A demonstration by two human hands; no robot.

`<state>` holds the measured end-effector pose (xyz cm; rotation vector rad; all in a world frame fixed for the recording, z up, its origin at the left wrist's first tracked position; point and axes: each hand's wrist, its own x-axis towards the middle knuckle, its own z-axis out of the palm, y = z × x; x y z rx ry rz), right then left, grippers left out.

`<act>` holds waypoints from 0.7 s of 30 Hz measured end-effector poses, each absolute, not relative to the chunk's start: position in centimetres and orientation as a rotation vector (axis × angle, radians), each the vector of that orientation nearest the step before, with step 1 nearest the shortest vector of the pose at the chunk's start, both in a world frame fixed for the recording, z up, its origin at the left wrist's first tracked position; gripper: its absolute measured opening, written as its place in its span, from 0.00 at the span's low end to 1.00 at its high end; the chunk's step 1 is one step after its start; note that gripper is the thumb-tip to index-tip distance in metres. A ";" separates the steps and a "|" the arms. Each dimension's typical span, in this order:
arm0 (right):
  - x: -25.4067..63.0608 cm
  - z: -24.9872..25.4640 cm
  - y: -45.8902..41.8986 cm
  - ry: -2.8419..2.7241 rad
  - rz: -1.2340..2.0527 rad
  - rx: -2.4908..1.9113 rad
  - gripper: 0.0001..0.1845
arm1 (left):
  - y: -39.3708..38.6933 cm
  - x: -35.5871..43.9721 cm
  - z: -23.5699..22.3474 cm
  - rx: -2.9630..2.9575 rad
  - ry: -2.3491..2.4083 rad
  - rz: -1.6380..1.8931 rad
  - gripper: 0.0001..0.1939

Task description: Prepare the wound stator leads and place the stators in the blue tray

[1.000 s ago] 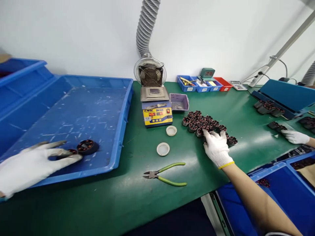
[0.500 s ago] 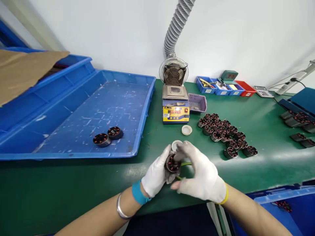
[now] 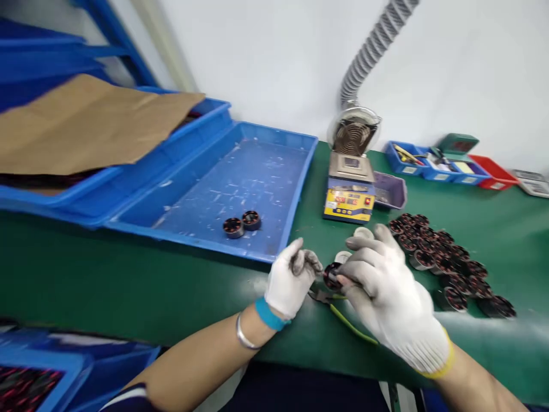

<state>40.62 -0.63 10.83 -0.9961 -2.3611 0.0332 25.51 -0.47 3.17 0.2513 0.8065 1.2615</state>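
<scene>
My right hand (image 3: 381, 286), in a white glove with a yellow cuff, grips a round dark motor stator (image 3: 331, 277) with reddish copper windings between thumb and fingers. Just left of it is my left hand (image 3: 294, 277), gloved with blackened fingertips; its fingers are loosely curled, the thumb stands apart, and nothing shows in it. Beneath the stator lie green-handled cutting pliers (image 3: 349, 323) on the green table (image 3: 193, 292). Behind the right fingers sit two small white round dishes, one a white lid-like dish (image 3: 343, 257), partly covered.
A large blue tray (image 3: 206, 247) holds two stators (image 3: 242, 224). A yellow-fronted solder pot (image 3: 348, 203) stands under a fan and hose, beside a purple bin (image 3: 390, 190). Grouped stators (image 3: 441, 263) stand at right. Brown paper (image 3: 98, 126) covers another blue tray at left.
The view has swung left. My left hand has come off the stator, which is now in my right hand. The pliers, mostly hidden before, now show on the table.
</scene>
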 end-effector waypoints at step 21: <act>40.9 12.5 -0.5 -2.507 0.080 -0.797 0.05 | -0.9 24.8 2.4 0.266 0.315 0.542 0.24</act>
